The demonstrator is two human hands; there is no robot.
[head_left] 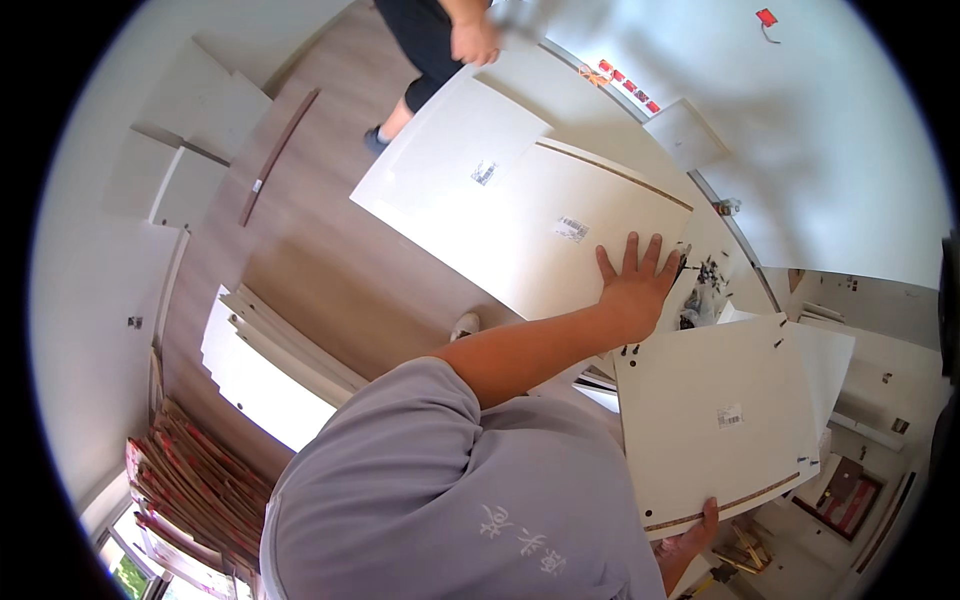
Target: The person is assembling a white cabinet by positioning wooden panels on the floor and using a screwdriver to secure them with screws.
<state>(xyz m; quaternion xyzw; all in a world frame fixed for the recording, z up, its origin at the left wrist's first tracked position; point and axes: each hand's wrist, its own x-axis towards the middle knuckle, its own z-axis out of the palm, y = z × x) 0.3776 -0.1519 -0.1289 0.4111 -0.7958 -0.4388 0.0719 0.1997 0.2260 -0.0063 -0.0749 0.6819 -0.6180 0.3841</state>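
Note:
My left hand (638,288) lies flat with its fingers spread on a large white panel (520,235), near the panel's right end and its narrow brown groove. Two printed labels are stuck on the white surface there. My right hand (688,542) grips the near edge of a white board (690,400), thumb on top and fingers beneath, mostly hidden. That board bears a label, a brown groove along its near edge, and dark pegs standing at its corners. Loose dark fittings (712,272) and a clear plastic bag (700,305) lie between the two pieces.
Another person's hand (474,42) is beside the far end of the large panel. Stacked white boards (285,350) stand at the left on the wooden floor, with flattened cardboard (190,485) behind. A brown strip (280,155) lies on the floor. Red-marked pieces (630,85) line the far edge.

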